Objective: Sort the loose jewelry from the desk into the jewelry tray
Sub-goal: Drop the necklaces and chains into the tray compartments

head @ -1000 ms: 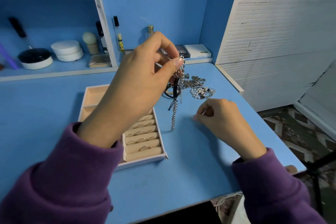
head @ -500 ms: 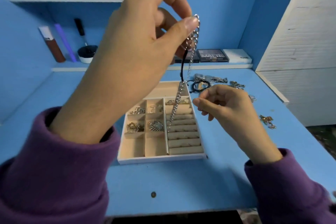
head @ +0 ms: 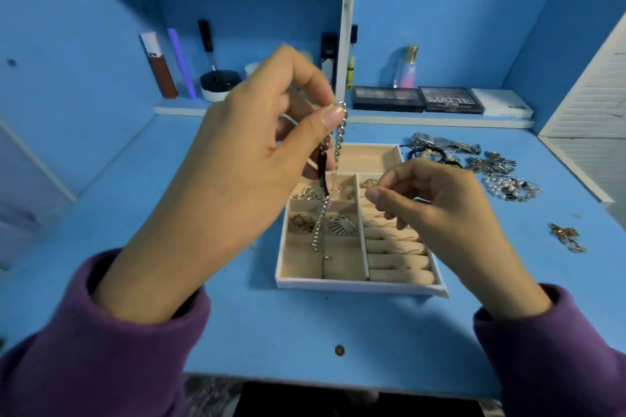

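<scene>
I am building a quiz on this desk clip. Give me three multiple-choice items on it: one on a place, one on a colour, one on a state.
1. Where does the loose jewelry pile lie relative to the jewelry tray?
A. to its far right on the desk
B. on the top shelf
C. in front of the tray's near edge

2. What colour are the sleeves?
A. green
B. purple
C. white

3. What is the state of the silver chain?
A. coiled in a compartment
C. lying flat on the desk
B. hanging from the left hand

Answers: 1 A, the heap sits on the desk beyond the tray's right side. 2 B, both cuffs are purple. 3 B, thumb and fingers pinch its top end and it dangles over the tray.
</scene>
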